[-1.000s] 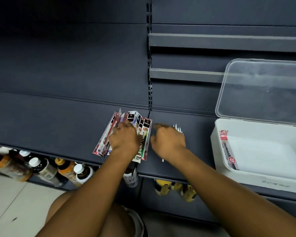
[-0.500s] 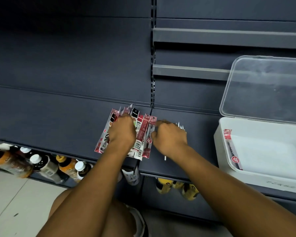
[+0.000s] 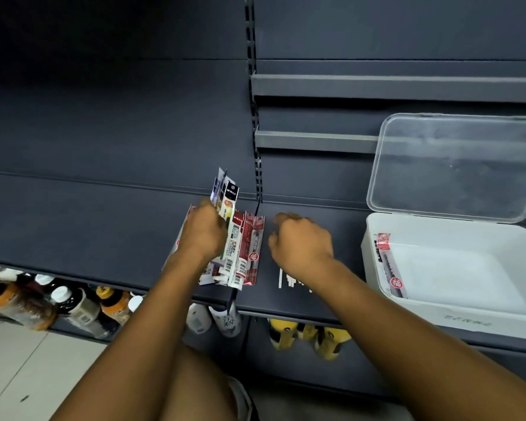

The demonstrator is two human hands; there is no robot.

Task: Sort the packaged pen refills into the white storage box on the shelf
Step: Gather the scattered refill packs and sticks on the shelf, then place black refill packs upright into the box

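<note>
Fanning a bundle of slim red-and-white plastic-packaged pen refills (image 3: pixel 240 250) above the dark grey metal shelf (image 3: pixel 73 226), the left hand (image 3: pixel 202 235) has its grip closed round their middle, probably so that single packets stand apart and can be picked off. The right hand (image 3: pixel 301 244) hovers just beside the bundle's right edge with its fingers curled. I cannot tell whether its grip holds anything, since the palm faces away. A few thin white sticks (image 3: pixel 289 279) lie on the shelf under its wrist. Well apart to the right, the white rectangular plastic storage box (image 3: pixel 438 311) sits with its clear lid (image 3: pixel 456 165) propped open for loading. One red packet (image 3: pixel 389 262) already lies along its left wall.
</note>
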